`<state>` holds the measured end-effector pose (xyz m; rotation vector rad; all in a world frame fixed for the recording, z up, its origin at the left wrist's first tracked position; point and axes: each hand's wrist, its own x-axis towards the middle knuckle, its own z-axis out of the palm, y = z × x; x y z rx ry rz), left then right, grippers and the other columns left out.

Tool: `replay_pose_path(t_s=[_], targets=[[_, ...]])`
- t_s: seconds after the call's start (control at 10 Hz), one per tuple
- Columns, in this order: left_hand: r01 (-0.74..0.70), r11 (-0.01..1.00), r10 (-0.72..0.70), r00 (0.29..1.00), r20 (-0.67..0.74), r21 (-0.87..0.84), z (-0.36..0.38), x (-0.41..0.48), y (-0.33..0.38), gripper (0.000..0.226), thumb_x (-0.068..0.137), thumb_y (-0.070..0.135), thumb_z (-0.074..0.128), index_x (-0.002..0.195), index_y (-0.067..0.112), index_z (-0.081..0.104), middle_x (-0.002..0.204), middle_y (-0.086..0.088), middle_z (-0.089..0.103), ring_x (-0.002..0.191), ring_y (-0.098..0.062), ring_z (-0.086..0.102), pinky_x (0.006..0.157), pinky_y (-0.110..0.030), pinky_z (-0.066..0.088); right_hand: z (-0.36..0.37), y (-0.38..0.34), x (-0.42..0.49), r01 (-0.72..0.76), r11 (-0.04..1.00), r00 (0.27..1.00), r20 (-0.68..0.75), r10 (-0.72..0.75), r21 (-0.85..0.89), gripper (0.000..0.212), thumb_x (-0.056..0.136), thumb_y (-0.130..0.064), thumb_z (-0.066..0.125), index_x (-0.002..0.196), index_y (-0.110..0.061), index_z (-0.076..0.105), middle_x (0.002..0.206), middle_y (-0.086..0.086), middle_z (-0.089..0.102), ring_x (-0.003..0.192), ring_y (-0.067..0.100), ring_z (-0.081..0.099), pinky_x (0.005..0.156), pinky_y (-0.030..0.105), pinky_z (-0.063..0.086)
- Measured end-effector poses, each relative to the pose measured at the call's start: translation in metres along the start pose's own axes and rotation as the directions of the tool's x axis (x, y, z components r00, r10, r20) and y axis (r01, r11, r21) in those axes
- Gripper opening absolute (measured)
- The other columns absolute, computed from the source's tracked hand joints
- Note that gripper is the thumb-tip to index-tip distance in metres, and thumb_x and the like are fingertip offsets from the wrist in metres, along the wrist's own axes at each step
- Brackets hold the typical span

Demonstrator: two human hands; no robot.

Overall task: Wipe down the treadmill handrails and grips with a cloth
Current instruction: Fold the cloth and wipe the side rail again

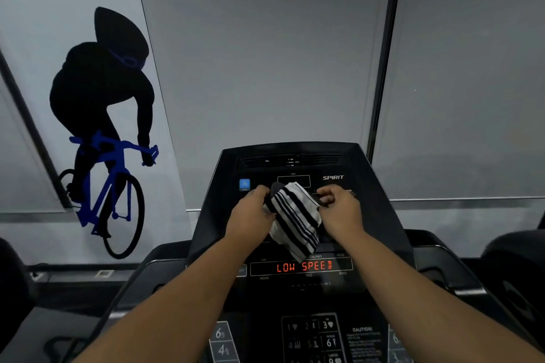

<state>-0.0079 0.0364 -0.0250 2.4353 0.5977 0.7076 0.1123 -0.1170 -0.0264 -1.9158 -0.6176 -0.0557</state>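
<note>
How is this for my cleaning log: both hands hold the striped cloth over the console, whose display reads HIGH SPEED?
Nearly: in the head view the display reads LOW SPEED. Left hand and right hand do hold the striped cloth over the console.

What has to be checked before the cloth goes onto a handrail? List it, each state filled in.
1. Striped cloth held: ok, left hand and right hand both grip it.
2. Cloth folded into a pad: not ok, it hangs loose between the hands.
3. Cloth on a handrail: not ok, it is held over the console.
4. Belt stopped: cannot tell, the display reads LOW SPEED and the belt is out of view.
5. Dirt on the handrail: cannot tell, too dark.
</note>
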Motion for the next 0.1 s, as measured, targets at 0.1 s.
replay_pose_path(t_s=[0.1], targets=[[-0.051,0.993,0.052,0.999,-0.003,0.106,0.0010,-0.0057,0.0013,0.055,0.084,0.022,0.066,0.133,0.027,0.040,0.130,0.002,0.048,0.118,-0.023,0.048,0.093,-0.039,0.047,0.0000,0.0064,-0.0016,-0.030,0.999,0.999,-0.014,0.029,-0.016,0.035,0.079,-0.001,0.064,0.110,-0.017,0.063,0.093,0.002,0.062,0.074,0.008,0.055,0.060,0.014,0.040]])
